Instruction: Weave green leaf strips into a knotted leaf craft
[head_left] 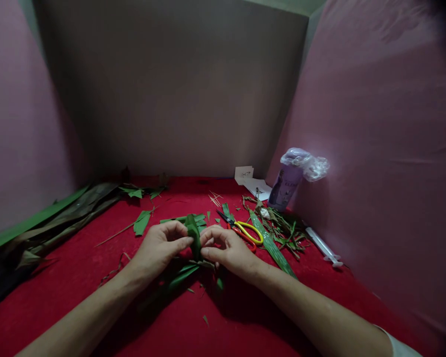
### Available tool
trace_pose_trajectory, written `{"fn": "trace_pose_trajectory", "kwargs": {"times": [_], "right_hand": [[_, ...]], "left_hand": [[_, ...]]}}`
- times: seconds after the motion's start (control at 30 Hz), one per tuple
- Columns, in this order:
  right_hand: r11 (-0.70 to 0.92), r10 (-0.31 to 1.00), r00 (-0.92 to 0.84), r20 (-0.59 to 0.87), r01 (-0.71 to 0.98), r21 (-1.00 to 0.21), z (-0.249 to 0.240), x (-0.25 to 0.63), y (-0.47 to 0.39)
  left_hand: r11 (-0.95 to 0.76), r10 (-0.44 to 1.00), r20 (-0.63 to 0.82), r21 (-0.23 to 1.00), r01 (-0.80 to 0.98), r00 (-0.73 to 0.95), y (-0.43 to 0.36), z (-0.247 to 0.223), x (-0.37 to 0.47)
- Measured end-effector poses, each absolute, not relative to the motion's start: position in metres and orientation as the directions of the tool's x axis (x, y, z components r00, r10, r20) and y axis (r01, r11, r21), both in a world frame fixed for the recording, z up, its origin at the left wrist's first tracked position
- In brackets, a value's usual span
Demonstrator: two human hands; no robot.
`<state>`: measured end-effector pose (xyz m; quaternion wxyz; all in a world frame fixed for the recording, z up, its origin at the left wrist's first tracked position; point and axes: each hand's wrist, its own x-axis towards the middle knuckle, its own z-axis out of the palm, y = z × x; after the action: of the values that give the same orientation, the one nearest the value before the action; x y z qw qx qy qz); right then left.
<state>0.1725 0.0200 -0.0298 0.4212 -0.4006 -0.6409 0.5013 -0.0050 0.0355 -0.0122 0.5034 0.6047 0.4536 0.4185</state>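
Note:
A folded green leaf piece [194, 238] stands upright between my two hands, above the red cloth. My left hand [165, 243] pinches its left side between thumb and fingers. On the other side my right hand [225, 248] has its fingers curled with thumb and fingertips at the leaf's right edge. Under and behind the hands lie more green leaf strips [184, 275], partly hidden by them. Just beyond my right hand are scissors with yellow and red handles [250, 233], their dark blades pointing away to the left.
Long leaves [78, 208] lie along the left. Several thin sticks [215, 199] and white cards [258, 188] are at the back. Rightward are a wet green leaf [269, 243], a pile of stems [288, 230], a purple cup [284, 186] with plastic wrap, and a syringe [321, 245].

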Motion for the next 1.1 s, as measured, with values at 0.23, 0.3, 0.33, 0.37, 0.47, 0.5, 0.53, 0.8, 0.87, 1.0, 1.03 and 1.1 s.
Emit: {"fn": "trace_pose_trajectory", "kwargs": {"times": [0.23,0.3,0.33,0.37,0.47,0.5,0.53,0.8,0.87,1.0,1.03,1.1], "right_hand": [[0.357,0.895,-0.365,0.255,0.246,-0.901,-0.0326,0.1746,0.019],[0.428,0.876,-0.379,0.297,0.329,-0.842,-0.033,0.1746,0.0178],[0.448,0.871,-0.385,0.306,0.362,-0.818,-0.0328,0.1745,0.0171],[0.46,0.868,-0.388,0.312,0.388,-0.798,-0.0323,0.1745,0.0165],[0.458,0.875,-0.376,0.305,0.436,-0.775,-0.0307,0.1745,0.0154],[0.445,0.882,-0.368,0.295,0.439,-0.78,-0.0303,0.1747,0.0154],[0.427,0.889,-0.362,0.28,0.433,-0.794,-0.03,0.1748,0.0156],[0.221,0.93,-0.351,0.108,0.3,-0.928,-0.0309,0.175,0.0187],[0.191,0.937,-0.335,0.1,0.251,-0.949,-0.0313,0.1747,0.0189],[0.154,0.94,-0.32,0.115,0.102,-0.983,-0.0305,0.1741,0.019],[0.145,0.938,-0.33,0.107,0.093,-0.985,-0.0302,0.1739,0.0191],[0.127,0.934,-0.345,0.087,0.094,-0.987,-0.0299,0.1734,0.0193]], "left_hand": [[-0.076,0.973,0.048,0.99,0.117,0.225,0.0337,-0.012,-0.0045],[-0.077,0.973,0.049,0.99,0.119,0.224,0.0333,-0.0113,-0.0041],[-0.078,0.973,0.049,0.99,0.121,0.225,0.0334,-0.0111,-0.004],[-0.08,0.973,0.05,0.989,0.123,0.227,0.0336,-0.011,-0.0041],[-0.087,0.97,0.054,0.988,0.13,0.238,0.0348,-0.0112,-0.0048],[-0.088,0.968,0.054,0.987,0.131,0.243,0.0351,-0.0114,-0.0051],[-0.089,0.967,0.054,0.987,0.133,0.249,0.0354,-0.0116,-0.0054],[-0.086,0.957,0.049,0.989,0.117,0.287,0.0337,-0.0113,-0.0064],[-0.082,0.954,0.048,0.991,0.105,0.297,0.0327,-0.0105,-0.007],[-0.076,0.943,0.043,0.993,0.088,0.33,0.0316,-0.0101,-0.0073],[-0.076,0.94,0.044,0.994,0.082,0.339,0.0316,-0.0105,-0.007],[-0.078,0.935,0.05,0.995,0.066,0.351,0.0318,-0.0113,-0.0063]]}}
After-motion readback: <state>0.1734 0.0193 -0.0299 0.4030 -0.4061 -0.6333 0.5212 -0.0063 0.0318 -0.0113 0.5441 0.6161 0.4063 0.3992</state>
